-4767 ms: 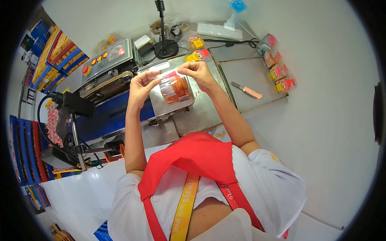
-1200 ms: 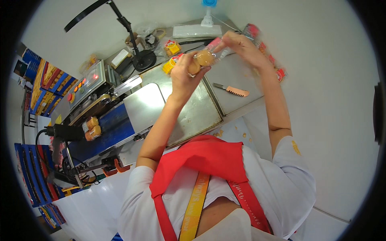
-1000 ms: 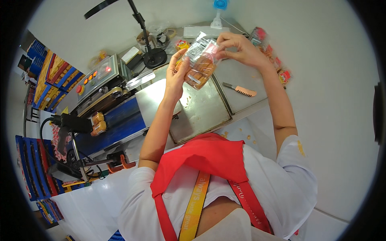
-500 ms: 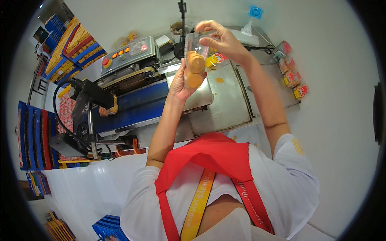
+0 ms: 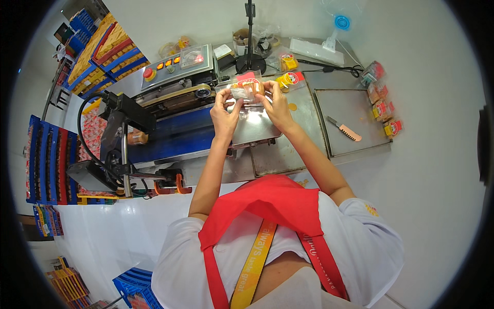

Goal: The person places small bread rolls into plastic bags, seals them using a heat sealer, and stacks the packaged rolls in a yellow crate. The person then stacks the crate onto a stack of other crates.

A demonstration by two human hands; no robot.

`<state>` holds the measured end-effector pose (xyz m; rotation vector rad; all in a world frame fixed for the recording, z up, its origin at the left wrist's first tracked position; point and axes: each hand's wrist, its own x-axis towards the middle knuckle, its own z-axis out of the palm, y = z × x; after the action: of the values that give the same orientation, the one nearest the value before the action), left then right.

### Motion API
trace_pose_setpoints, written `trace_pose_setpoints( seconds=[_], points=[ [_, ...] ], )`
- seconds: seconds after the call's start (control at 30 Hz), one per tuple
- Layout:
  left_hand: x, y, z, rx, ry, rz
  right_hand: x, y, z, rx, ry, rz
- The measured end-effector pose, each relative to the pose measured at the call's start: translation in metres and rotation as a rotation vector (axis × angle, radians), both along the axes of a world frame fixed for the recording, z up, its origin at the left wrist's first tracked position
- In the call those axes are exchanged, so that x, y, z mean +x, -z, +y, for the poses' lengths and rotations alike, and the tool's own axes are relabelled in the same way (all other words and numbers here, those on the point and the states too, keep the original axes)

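Both my hands hold a clear plastic bag of round golden baked pieces [image 5: 248, 90], with a red and white label on its upper side. My left hand [image 5: 225, 117] pinches the loose film at the bag's left end between thumb and fingers. At the right end, where the baked pieces sit, my right hand [image 5: 278, 109] grips with thumb and fingers. The bag is above the shiny metal plate [image 5: 257, 127] at the right end of a blue conveyor belt [image 5: 177, 131]. My fingers partly cover the bag's ends.
A control box [image 5: 180, 67] with a red button stands behind the belt. Another bag [image 5: 137, 137] lies on the belt's left part, beside a black arm-like fixture [image 5: 128, 116]. A peach-handled tool [image 5: 346, 129] and several packed bags [image 5: 382, 109] lie on the metal table at right.
My right hand has come down from the bag's top to its right end. The bag has been lowered and turned from upright to lying sideways, its label now showing.
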<state>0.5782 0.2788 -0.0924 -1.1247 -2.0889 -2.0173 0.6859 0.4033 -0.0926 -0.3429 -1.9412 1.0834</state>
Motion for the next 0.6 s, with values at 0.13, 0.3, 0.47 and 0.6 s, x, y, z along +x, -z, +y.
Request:
trace_pose_setpoints(
  seconds=[0.13,0.3,0.47,0.6],
  points=[
    [0.022,-0.041,0.000,-0.098,-0.153,0.067,0.008,-0.026,-0.010,0.298,0.286,-0.049],
    [0.018,-0.037,0.002,-0.008,-0.182,0.152,0.008,-0.051,-0.027,0.410,0.435,-0.096],
    [0.016,-0.032,0.004,0.012,-0.128,-0.021,-0.002,-0.042,-0.016,0.416,0.427,-0.084],
    [0.008,-0.027,-0.001,0.047,-0.064,-0.103,-0.001,-0.048,-0.012,0.173,0.282,-0.011]
  ],
)
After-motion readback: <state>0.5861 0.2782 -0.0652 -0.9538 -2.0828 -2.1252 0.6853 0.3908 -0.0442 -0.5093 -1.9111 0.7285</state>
